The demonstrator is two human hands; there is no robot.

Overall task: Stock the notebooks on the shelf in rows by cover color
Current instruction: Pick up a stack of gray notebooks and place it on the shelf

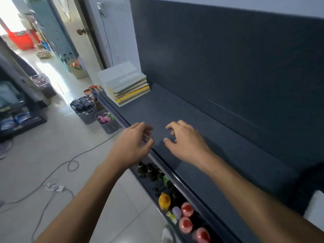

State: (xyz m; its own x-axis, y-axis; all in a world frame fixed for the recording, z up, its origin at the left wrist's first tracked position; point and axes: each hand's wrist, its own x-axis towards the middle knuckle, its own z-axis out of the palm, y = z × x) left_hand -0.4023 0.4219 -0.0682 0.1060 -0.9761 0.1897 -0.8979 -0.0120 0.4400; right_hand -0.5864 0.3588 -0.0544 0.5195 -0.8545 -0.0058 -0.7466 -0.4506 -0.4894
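A stack of notebooks (126, 85) lies at the far left end of the dark blue-grey shelf (201, 137); pale grey-white covers are on top, yellow ones below. My left hand (135, 142) hovers over the shelf's front edge, fingers curled and apart, holding nothing. My right hand (185, 139) is just to its right, above the bare shelf surface, fingers spread and empty. Both hands are well short of the stack.
A lower shelf (175, 206) holds dark bottles, a yellow bottle and pink-capped containers. Grey baskets (87, 109) of goods stand on the tiled floor at left. A power strip (56, 187) and cables lie on the floor. Something white (315, 207) sits at the right edge.
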